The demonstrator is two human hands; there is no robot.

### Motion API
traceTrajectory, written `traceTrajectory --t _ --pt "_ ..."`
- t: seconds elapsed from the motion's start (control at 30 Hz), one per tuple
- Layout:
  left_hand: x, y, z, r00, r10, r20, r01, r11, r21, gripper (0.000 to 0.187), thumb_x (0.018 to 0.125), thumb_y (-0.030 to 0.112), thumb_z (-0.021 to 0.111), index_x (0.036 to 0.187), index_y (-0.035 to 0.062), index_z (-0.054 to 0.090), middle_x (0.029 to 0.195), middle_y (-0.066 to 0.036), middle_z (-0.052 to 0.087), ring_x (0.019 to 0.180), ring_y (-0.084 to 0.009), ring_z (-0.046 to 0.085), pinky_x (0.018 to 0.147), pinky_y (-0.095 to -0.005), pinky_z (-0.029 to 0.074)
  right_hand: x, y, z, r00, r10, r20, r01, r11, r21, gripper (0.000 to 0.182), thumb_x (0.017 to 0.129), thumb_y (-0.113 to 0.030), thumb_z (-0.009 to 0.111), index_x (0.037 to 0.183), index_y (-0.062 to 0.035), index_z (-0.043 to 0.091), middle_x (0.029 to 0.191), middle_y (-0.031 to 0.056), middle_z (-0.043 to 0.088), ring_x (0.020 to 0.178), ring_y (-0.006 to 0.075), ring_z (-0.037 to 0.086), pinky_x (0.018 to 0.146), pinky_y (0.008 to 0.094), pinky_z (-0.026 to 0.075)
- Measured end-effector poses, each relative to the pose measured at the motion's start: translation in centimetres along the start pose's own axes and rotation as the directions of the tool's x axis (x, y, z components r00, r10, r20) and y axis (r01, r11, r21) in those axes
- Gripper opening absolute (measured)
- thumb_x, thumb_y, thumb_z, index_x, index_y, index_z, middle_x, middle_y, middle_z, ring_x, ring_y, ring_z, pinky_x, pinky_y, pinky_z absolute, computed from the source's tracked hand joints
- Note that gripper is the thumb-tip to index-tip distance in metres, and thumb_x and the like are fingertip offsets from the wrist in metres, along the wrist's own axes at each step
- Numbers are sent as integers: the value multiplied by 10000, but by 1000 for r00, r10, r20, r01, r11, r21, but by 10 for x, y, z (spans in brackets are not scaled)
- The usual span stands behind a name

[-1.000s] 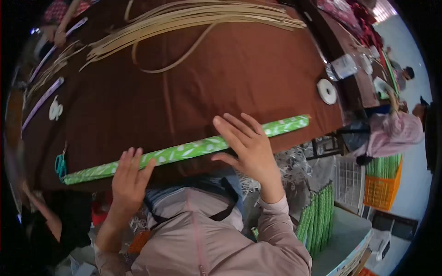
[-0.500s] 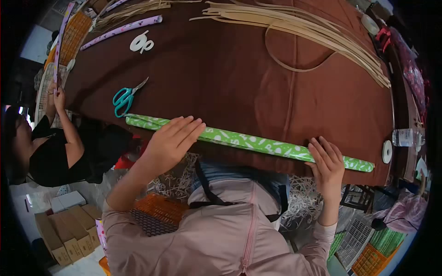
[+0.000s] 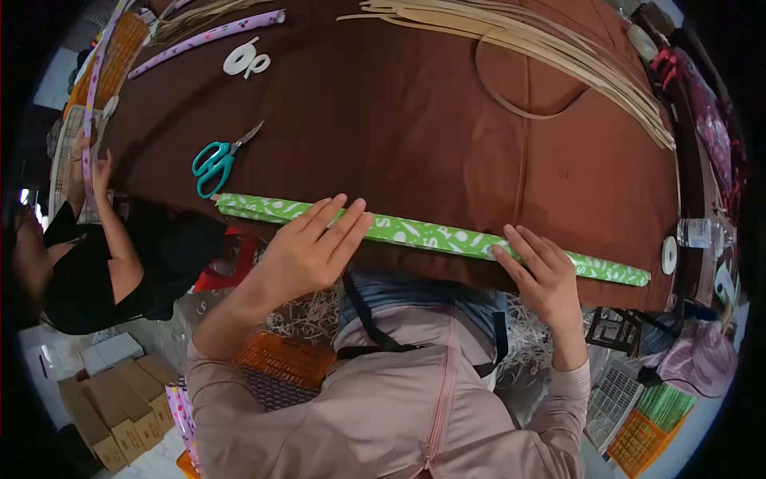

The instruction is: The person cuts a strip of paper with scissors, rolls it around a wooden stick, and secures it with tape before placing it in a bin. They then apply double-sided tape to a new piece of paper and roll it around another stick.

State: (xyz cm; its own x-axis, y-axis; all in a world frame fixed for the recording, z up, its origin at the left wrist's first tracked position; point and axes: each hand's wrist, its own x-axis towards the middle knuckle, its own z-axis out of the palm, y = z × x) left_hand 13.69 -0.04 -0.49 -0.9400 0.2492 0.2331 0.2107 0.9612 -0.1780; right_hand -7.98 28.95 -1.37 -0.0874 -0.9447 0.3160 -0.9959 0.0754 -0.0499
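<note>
A long roll wrapped in green paper with white print (image 3: 423, 237) lies along the near edge of the brown-covered table (image 3: 383, 144). My left hand (image 3: 315, 243) rests flat on its left part, fingers stretched out. Further right, my right hand (image 3: 542, 275) lies over the roll with fingers extended and spread. Neither hand is wrapped around it. Teal-handled scissors (image 3: 214, 168) lie just beyond the roll's left end, blades slightly apart. A white tape roll (image 3: 669, 255) sits near its right end.
Bundled tan strips (image 3: 511, 44) lie across the far right. At the far left are a purple patterned tube (image 3: 207, 41) and a larger white tape roll (image 3: 240, 57). A co-worker (image 3: 96, 263) at the left handles another purple tube (image 3: 89, 120). A clear bottle (image 3: 700, 234) stands right.
My right hand has slid left along the roll, and my left hand has shifted slightly. The printed pattern shows the roll has turned. The co-worker's nearer hand has come off the purple tube.
</note>
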Motion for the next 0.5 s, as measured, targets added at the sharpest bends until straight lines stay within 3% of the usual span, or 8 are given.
traceTrajectory --t 0.07,0.13,0.17,0.23,0.33,0.43,0.5 --pt "8 6 -5 999 -43 -28 40 996 -83 381 863 174 640 1205 7 630 1165 -162 659 1085 -324 631 934 -413 522 -3 1 2 1000 -21 1 21 1000 14 527 745 -78 631 1265 -165 615 1325 96 583 1100 282 630 852 387 554" --pt "32 19 -19 956 -291 15 283 914 -292 411 872 242 665 1212 14 632 1076 -172 692 1068 -328 644 920 -420 518 -3 2 3 1000 -23 -3 23 1000 12 538 747 -86 619 1278 -169 607 1340 96 572 1107 281 626 855 383 554" --pt "46 26 -9 934 -338 -111 289 903 -318 414 872 280 661 1167 -10 649 1010 -181 706 1058 -341 649 924 -430 506 -3 1 1 1000 -13 19 12 1000 26 531 752 -90 620 1277 -171 608 1340 95 573 1114 279 622 857 381 555" --pt "83 46 -1 912 -400 -87 340 859 -384 358 898 205 637 1156 -43 649 1091 -211 686 1141 -372 609 977 -459 471 -4 1 -1 999 -4 38 2 999 38 524 757 -94 621 1275 -173 609 1339 94 575 1120 278 619 860 379 556" --pt "131 84 29 873 -481 -76 401 798 -449 374 943 251 551 1126 -57 657 1125 -222 672 1146 -367 599 1052 -466 397 -2 3 -1 999 -35 2 35 996 81 505 756 -74 641 1259 -117 615 1297 110 605 1113 286 627 860 381 558" --pt "143 112 41 815 -571 -102 499 779 -378 392 939 256 542 1141 -61 652 1158 -219 662 1160 -344 595 1081 -470 357 -1 4 2 997 52 -59 -43 989 143 435 741 -22 668 1174 3 639 1203 161 652 1066 306 661 827 382 569" --pt "142 121 42 774 -618 -137 529 750 -397 400 939 257 543 1147 -68 648 1177 -224 653 1169 -350 588 1085 -481 347 -2 4 4 996 58 -66 -49 991 128 425 743 -20 672 1167 -3 646 1205 172 648 1052 305 668 819 374 572"
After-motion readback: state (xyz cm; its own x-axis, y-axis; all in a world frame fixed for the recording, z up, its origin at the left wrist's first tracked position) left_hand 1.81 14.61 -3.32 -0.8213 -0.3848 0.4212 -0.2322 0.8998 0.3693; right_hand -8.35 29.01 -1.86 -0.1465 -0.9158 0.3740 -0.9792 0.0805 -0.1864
